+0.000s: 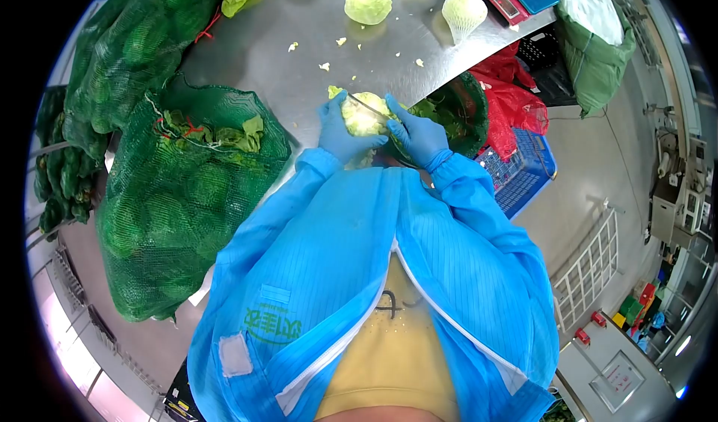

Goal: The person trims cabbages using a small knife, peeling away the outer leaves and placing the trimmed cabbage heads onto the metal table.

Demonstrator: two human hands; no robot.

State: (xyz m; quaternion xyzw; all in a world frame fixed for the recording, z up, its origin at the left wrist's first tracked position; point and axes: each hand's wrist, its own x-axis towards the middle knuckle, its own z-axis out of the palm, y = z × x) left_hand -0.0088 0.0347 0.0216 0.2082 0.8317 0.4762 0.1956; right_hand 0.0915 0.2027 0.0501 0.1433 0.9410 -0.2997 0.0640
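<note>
In front of my chest, my left hand point(340, 134), in a blue glove, is closed around the side of a pale green cabbage point(361, 120). My right hand point(420, 134), gloved the same way, grips a knife whose thin blade point(368, 106) lies across the cabbage's top; the handle is hidden in my fingers. A scrap of leaf point(334, 91) sticks out beside my left fingertips. Just beyond my right hand stands a dark green bin point(473, 115) with leaves inside.
The steel table point(262, 48) carries a bare cabbage point(368, 5), a net-wrapped cabbage point(464, 12) and leaf scraps. Green mesh sacks of cabbages point(172, 220) crowd the left. At right are a red bag point(512, 85), a blue crate point(529, 169) and a green sack point(598, 63).
</note>
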